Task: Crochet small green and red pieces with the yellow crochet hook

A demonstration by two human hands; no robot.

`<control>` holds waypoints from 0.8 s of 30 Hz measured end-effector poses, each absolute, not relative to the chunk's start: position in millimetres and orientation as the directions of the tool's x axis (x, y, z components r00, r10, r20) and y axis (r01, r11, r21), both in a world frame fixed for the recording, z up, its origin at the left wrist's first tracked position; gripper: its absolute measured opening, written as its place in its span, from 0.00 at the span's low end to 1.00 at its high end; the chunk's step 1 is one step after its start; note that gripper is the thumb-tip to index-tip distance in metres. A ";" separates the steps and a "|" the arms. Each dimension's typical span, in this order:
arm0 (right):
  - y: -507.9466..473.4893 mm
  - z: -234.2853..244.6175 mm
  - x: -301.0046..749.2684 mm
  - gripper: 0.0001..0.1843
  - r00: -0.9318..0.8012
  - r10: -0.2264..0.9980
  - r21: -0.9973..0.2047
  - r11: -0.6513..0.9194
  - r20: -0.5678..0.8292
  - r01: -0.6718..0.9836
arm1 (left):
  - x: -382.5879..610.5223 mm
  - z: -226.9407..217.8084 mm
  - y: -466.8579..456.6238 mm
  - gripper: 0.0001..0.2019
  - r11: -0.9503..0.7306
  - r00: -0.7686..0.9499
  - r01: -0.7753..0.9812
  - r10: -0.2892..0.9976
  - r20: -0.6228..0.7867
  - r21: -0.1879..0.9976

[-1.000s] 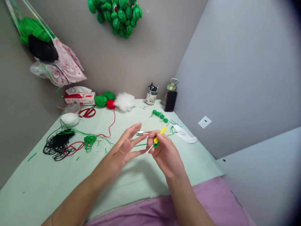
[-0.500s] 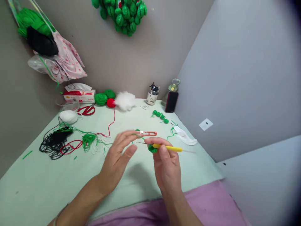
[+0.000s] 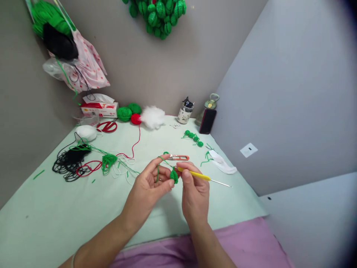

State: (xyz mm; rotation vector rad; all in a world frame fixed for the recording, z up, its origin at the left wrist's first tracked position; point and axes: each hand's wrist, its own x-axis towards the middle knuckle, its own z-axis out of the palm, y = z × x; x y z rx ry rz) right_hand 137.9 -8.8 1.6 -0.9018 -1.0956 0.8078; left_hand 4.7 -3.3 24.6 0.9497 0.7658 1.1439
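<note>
My left hand (image 3: 150, 184) is closed, pinching a small green crochet piece (image 3: 174, 175), with green yarn (image 3: 158, 167) looped over its forefinger. My right hand (image 3: 193, 190) is closed on a yellow-handled crochet hook (image 3: 199, 175), whose metal end points right. The hook's working end meets the green piece between the two hands. Both hands hover over the pale green table (image 3: 55, 208). An orange thread snip (image 3: 178, 158) lies just behind the fingers.
Tangled black, red, green and white yarn (image 3: 80, 165) lies at the left. Red scissors (image 3: 107, 127), a tissue box (image 3: 99, 108), yarn balls (image 3: 128, 112) and white stuffing (image 3: 152, 117) line the back. A jar (image 3: 185, 113), phone (image 3: 208, 121), small green pieces (image 3: 193, 137) and white cloth (image 3: 223, 163) sit right.
My left hand went from spread open to closed, taking hold of the green piece with yarn over its forefinger. The hook swung round to point right. The view shifted slightly.
</note>
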 end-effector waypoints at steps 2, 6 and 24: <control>-8.7 0.3 137.4 0.09 0.242 0.912 -0.911 0.376 0.331 -0.168 | 3.9 25.9 -3.5 0.26 0.122 0.221 -0.370 0.974 -0.040 0.921; -10.0 3.8 136.7 0.09 0.215 0.915 -0.911 0.379 0.342 -0.161 | 2.4 32.2 -5.1 0.23 0.231 0.284 -0.413 0.952 -0.116 0.881; -17.6 0.0 140.7 0.19 0.152 0.700 -0.700 0.619 0.697 0.356 | -2.1 26.3 3.8 0.16 0.468 0.389 -0.601 0.880 -0.274 0.648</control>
